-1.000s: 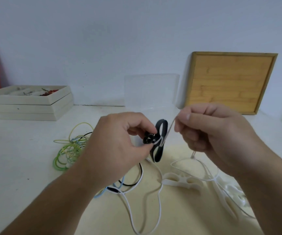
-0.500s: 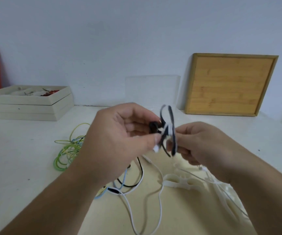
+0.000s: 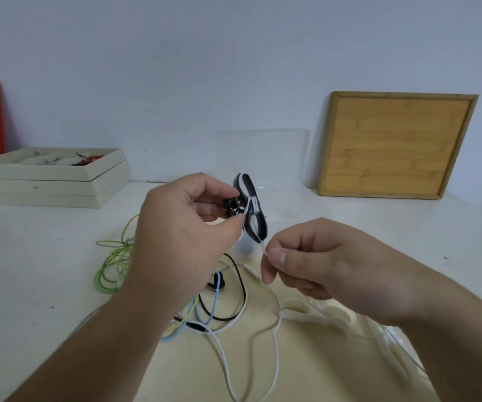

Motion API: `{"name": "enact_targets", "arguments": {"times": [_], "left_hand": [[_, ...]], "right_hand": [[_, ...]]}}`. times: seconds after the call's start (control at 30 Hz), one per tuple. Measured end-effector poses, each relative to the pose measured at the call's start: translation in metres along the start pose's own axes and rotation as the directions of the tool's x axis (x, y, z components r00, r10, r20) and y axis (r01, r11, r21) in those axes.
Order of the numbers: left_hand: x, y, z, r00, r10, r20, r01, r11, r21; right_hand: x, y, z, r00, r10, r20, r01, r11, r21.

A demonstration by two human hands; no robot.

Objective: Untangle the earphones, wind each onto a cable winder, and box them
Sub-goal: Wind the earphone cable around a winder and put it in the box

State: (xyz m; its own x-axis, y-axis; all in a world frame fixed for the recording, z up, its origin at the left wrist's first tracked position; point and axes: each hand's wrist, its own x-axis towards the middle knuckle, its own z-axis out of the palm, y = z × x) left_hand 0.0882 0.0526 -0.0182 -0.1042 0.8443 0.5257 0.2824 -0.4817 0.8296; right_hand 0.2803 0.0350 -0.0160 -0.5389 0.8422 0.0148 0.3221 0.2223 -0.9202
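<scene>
Above the pale counter (image 3: 31, 256), before a clear box (image 3: 263, 152) at the wall, the left hand (image 3: 181, 242) pinches the black cable winder (image 3: 261, 224) and dark earbuds (image 3: 234, 206). The right hand (image 3: 315, 268), against the winder half a second ago, now sits lower, pinching the white cable (image 3: 275, 352) taut beneath it. White winders (image 3: 300, 314) lie partly hidden under that wrist.

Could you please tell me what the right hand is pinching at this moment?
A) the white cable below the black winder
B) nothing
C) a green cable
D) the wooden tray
A: the right hand pinches the white cable just beneath the black winder, which the left hand holds up above the table.
</scene>
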Motion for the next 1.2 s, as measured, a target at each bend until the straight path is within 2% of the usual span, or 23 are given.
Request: {"name": "enact_targets", "arguments": {"times": [0.07, 0.17, 0.23, 0.37, 0.57, 0.67, 0.77, 0.87, 1.0, 1.2], "left_hand": [[-0.001, 0.0, 0.002, 1.0, -0.014, 0.001, 0.014, 1.0, -0.018], [0.0, 0.001, 0.002, 0.996, -0.086, 0.015, 0.087, 0.983, -0.163], [0.0, 0.0, 0.002, 0.995, -0.096, 0.027, 0.1, 0.974, -0.201], [-0.001, -0.002, 0.004, 0.999, 0.0, 0.037, 0.004, 0.995, -0.1], [-0.002, 0.0, 0.003, 0.984, 0.148, 0.1, -0.15, 0.989, 0.009], [-0.003, 0.001, 0.002, 0.987, 0.089, 0.132, -0.081, 0.995, -0.062], [-0.006, 0.003, 0.003, 0.986, -0.005, 0.166, 0.028, 0.99, -0.135], [-0.008, 0.005, 0.006, 0.988, 0.015, 0.155, -0.001, 0.995, -0.096], [-0.007, 0.004, 0.006, 0.989, 0.036, 0.141, -0.028, 0.998, -0.062], [-0.01, 0.003, 0.006, 0.974, 0.065, 0.216, -0.059, 0.998, -0.035]], "right_hand": [[-0.001, 0.0, 0.0, 1.0, -0.002, 0.015, 0.003, 1.0, -0.025], [-0.002, -0.001, -0.002, 0.999, 0.028, 0.04, -0.027, 0.999, -0.021], [-0.003, -0.002, -0.002, 0.998, 0.042, 0.046, -0.041, 0.999, -0.009], [-0.002, -0.007, -0.001, 0.999, 0.013, 0.044, -0.015, 0.999, 0.034], [-0.004, -0.013, -0.001, 0.998, 0.008, -0.055, -0.006, 0.999, 0.039], [-0.004, -0.013, -0.004, 0.993, 0.007, -0.115, 0.003, 0.997, 0.082], [-0.004, -0.013, -0.002, 0.997, 0.007, -0.081, 0.0, 0.996, 0.087], [-0.003, -0.014, 0.002, 0.999, 0.008, -0.041, -0.005, 0.998, 0.063], [-0.004, -0.014, -0.001, 0.996, 0.01, -0.084, -0.003, 0.996, 0.091], [-0.003, -0.014, -0.001, 0.992, 0.016, -0.121, -0.004, 0.995, 0.099]]}}
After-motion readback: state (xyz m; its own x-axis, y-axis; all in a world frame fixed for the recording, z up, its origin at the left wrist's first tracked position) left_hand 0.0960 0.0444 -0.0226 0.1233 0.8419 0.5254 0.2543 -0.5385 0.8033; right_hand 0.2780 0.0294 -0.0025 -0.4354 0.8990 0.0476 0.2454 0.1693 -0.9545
